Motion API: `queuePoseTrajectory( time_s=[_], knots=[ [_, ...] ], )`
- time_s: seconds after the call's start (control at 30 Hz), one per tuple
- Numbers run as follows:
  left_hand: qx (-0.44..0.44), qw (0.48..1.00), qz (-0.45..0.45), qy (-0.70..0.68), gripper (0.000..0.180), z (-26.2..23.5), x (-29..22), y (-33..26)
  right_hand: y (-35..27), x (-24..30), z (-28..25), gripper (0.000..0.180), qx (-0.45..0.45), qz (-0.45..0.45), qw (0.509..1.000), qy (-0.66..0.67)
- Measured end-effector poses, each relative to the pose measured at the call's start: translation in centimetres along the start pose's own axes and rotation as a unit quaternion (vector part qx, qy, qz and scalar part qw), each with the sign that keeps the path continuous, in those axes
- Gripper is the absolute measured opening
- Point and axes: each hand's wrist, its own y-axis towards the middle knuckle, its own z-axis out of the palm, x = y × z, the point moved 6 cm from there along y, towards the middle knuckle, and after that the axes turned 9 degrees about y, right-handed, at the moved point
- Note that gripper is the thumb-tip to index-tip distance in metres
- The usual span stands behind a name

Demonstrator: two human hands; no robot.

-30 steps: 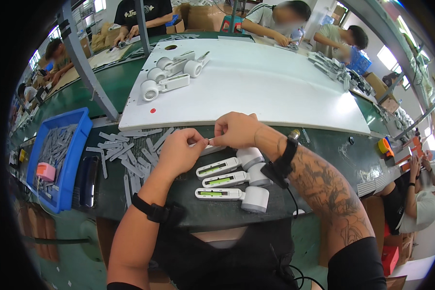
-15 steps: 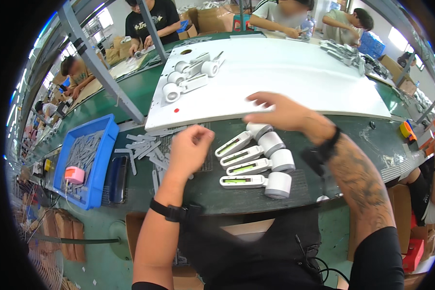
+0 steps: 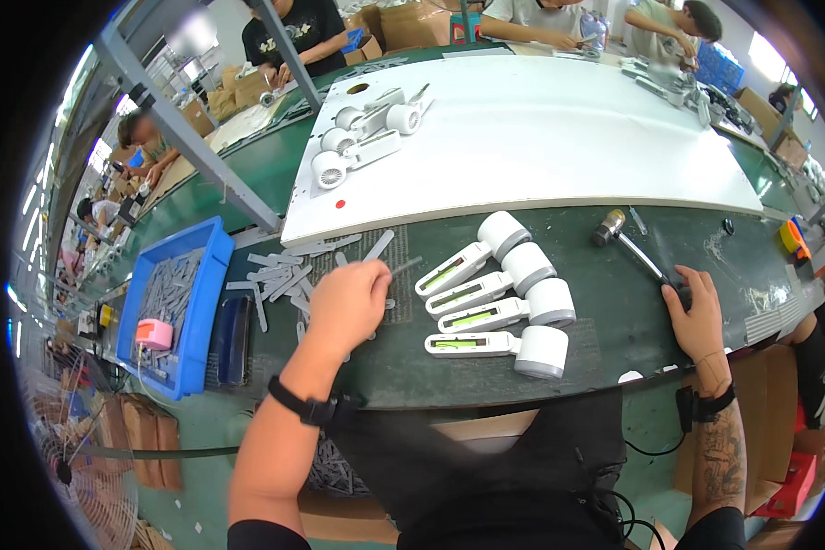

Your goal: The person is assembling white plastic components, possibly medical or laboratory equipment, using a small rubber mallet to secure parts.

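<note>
My left hand (image 3: 350, 307) is closed in a pinch at the edge of a pile of grey plastic strips (image 3: 286, 280). A thin grey strip (image 3: 407, 265), a little blurred, sticks out from its fingertips. On the right, my right hand (image 3: 697, 310) has its fingers round the dark handle end of a mallet (image 3: 644, 255) lying on the table, with an amber and black head. Between my hands several white handheld fans (image 3: 472, 345) lie in a fanned row, round heads to the right. Their handles are uncovered, showing a green strip inside.
A white board (image 3: 522, 137) covers the far table, with more fans (image 3: 367, 137) on it. At left stand a blue tray (image 3: 188, 321) of grey strips with a pink block (image 3: 154, 335), and a dark case (image 3: 235, 339). A grey post (image 3: 192, 137) rises behind; co-workers sit beyond.
My right hand has moved from above the fans rightward and down to the mallet, uncovering the fan heads. My left hand has lowered slightly, and a thin strip now shows at its fingertips.
</note>
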Motion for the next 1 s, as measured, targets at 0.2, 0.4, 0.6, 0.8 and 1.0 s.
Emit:
queuePoseTrajectory(
  time_s=[0.2,0.4,0.6,0.8,1.0],
  knots=[
    [-0.033,0.957,-0.085,-0.276,0.013,-3.3,-0.8,-4.1,0.6,3.2,0.3,0.023,0.025,-0.004,1.0,-0.006],
    [-0.07,0.934,0.082,-0.339,0.028,-3.8,-9.7,-5.6,-2.3,6.6,-2.0,0.019,0.07,0.101,0.965,0.232],
    [-0.117,0.933,0.228,-0.254,0.018,-3.1,-12.4,-5.8,-6.9,13.0,-5.3,0.017,0.177,0.108,0.948,0.243],
    [-0.142,0.938,0.173,-0.265,0.017,-2.0,-12.9,-6.0,-10.2,15.2,-5.9,0.038,0.269,0.177,0.914,0.245],
    [-0.146,0.942,0.196,-0.232,0.017,-1.9,-12.2,-6.1,-9.1,18.6,-6.2,0.059,0.251,0.06,0.932,0.255]
  ],
)
